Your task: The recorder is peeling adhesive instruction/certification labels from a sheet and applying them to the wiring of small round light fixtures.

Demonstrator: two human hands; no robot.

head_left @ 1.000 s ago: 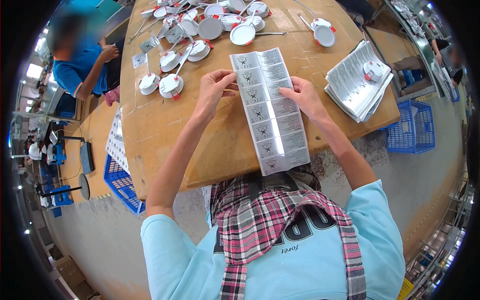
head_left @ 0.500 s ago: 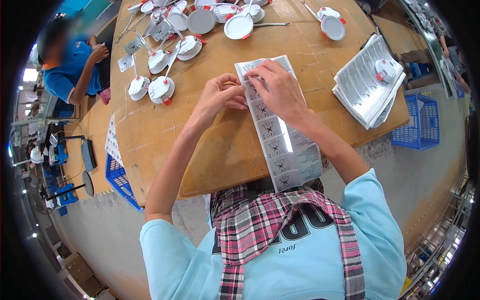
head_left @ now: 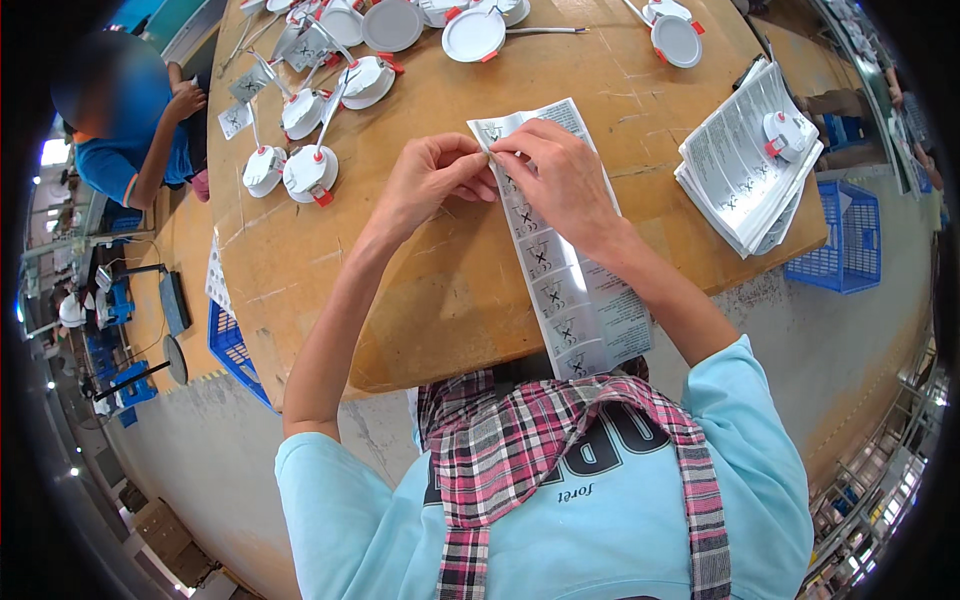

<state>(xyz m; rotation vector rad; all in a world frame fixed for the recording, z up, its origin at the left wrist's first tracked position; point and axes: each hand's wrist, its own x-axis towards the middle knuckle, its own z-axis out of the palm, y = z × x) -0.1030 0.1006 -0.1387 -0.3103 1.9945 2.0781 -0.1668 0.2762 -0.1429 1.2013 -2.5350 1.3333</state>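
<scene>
A long silvery sheet of labels (head_left: 545, 260) lies on the table, its near end hanging past the edge towards my lap. My left hand (head_left: 437, 180) comes from the left, thumb and fingers pinched at the sheet's left edge near its far end. Over the sheet lies my right hand (head_left: 560, 180), its thumb and forefinger pinched at the same spot. The fingertips of both hands nearly meet there. Whether a single label is lifted between them is too small to tell.
Several round white downlights (head_left: 311, 172) with cables and red clips cover the table's far left. A stack of label sheets (head_left: 735, 165) carries another downlight (head_left: 788, 136) on the right. Blue crates (head_left: 838, 235) stand beside the wooden table (head_left: 430, 320). A person (head_left: 140, 150) sits at the left.
My left hand has come slightly closer to my right at the sheet's edge, and its fingers have closed in. The whole view has shifted a little.
</scene>
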